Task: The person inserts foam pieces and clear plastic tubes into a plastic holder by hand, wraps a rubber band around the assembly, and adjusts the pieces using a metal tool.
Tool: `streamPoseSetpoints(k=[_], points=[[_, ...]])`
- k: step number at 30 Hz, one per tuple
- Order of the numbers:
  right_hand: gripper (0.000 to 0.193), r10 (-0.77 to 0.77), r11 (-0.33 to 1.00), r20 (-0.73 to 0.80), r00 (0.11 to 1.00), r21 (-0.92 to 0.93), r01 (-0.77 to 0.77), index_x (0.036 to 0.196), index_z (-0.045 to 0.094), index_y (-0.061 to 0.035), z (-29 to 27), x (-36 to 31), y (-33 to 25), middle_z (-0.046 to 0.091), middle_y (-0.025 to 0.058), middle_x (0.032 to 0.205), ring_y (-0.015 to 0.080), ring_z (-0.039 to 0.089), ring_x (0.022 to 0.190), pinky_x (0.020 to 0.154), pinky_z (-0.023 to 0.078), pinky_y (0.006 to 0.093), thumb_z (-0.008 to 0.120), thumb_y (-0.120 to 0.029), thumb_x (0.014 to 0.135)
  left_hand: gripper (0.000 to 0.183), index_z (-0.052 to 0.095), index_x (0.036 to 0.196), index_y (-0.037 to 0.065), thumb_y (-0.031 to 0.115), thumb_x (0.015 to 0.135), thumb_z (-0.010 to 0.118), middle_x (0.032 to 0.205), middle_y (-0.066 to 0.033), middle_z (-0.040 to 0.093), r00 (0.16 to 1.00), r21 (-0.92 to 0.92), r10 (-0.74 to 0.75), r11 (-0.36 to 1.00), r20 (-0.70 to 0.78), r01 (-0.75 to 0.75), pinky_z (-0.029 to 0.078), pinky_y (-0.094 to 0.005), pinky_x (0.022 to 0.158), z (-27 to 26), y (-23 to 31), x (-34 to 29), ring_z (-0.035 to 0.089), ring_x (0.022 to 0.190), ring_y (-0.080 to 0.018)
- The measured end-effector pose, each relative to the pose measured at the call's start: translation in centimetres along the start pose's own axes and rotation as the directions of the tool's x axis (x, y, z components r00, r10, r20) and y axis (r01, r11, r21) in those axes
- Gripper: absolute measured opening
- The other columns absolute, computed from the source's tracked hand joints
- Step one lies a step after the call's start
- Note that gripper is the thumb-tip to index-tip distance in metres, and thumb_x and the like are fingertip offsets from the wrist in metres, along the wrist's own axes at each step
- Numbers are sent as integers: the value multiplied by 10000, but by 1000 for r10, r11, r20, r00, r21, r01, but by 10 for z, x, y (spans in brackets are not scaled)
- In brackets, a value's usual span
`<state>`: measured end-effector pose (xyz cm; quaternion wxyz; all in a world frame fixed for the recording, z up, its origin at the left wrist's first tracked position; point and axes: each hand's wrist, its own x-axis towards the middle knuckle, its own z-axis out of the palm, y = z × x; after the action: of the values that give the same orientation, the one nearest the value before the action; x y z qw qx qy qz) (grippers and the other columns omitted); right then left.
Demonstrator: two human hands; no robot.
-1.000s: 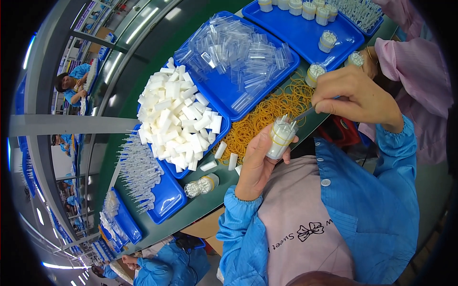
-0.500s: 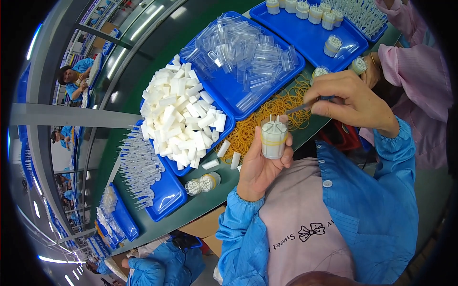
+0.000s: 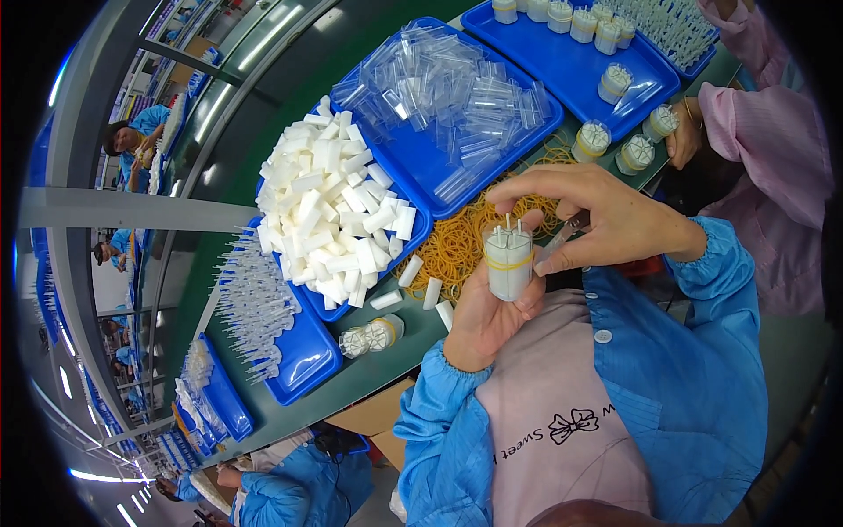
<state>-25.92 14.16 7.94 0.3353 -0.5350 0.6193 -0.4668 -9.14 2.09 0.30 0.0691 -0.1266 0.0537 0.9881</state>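
Note:
My left hand is closed around a bundle of white blocks in clear plastic sleeves, with a yellow rubber band round it. The bundle stands upright, and thin white stems poke out of its top. My right hand pinches a slim metal tool that looks like tweezers, its lower end close to the bundle's right side. That hand's forefinger arches over the bundle's top. Whether the tool touches the bundle I cannot tell. Behind the bundle lies a heap of yellow rubber bands.
White blocks heap over one blue tray, clear sleeves fill another tray. White-stemmed parts lie at left. Two bundles lie near the table edge. Finished-looking bundles stand at right beside a co-worker's hand.
My right hand has come down and left to the bundle, and the tool has swung round to its right side. Several bundles at right now show that my hand was hiding.

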Motion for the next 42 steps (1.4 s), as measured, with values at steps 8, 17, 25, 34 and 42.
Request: streamPoseSetpoints(k=[8,17,25,34,42], points=[[828,-304,883,-113,946,-406,236,1318,503,-62,18,-11,-11,552,116,1237,239,643,906,643,510,274,854,-292,604,324,467,1273,86,273,1016,405,924,-64,587,981,205,165,969,-104,-141,536,-324,779,10,-4,-1,600,832,-176],[864,-235,729,-89,968,-675,115,1340,486,-70,43,-12,-10,517,123,1207,223,638,853,582,512,297,811,-371,598,356,491,1271,111,349,1030,380,1149,-51,572,948,194,216,966,-235,-172,485,-371,952,21,-8,-3,562,1061,-188],[789,-370,684,-150,917,-711,160,1286,510,-77,47,-6,-2,515,106,1178,212,639,716,553,510,305,806,-299,589,340,470,1297,77,269,1030,385,1213,-57,573,946,157,258,961,-196,-229,492,-369,917,24,-9,-7,571,1088,-195],[730,-305,816,-219,927,-562,135,1239,567,-106,43,-4,4,513,102,1111,233,615,823,603,517,315,836,-208,568,459,471,1262,79,446,1030,320,1108,-98,601,930,203,276,952,-241,-229,478,-392,922,33,-9,-4,586,1019,-204],[767,-356,847,-276,893,-499,183,1223,570,-103,38,-5,11,503,103,1118,248,621,874,595,534,331,845,-115,506,523,420,1338,56,462,1015,361,1202,-114,571,968,181,241,958,-74,-225,435,-404,981,35,-5,-3,553,1131,-248]])
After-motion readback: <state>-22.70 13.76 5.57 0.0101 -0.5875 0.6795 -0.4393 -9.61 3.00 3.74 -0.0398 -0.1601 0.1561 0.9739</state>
